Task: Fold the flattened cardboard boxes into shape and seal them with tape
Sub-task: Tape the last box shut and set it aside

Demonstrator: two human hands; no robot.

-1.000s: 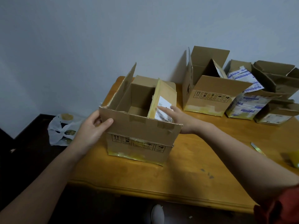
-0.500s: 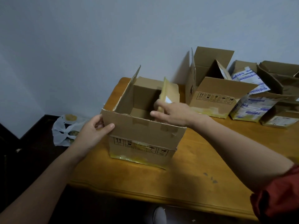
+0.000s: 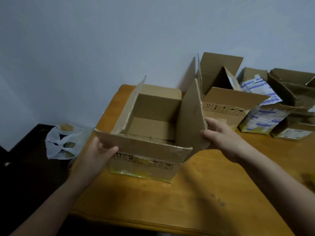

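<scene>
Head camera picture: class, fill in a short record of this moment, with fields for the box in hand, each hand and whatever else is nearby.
Box: cardboard box, top open, standing on the wooden table
Left hand: left hand pinches the near flap at its left corner
Right hand: right hand holds the outer edge of the upright right flap
Behind: open box and labelled boxes by the wall
Beside table: white plastic bag
</scene>
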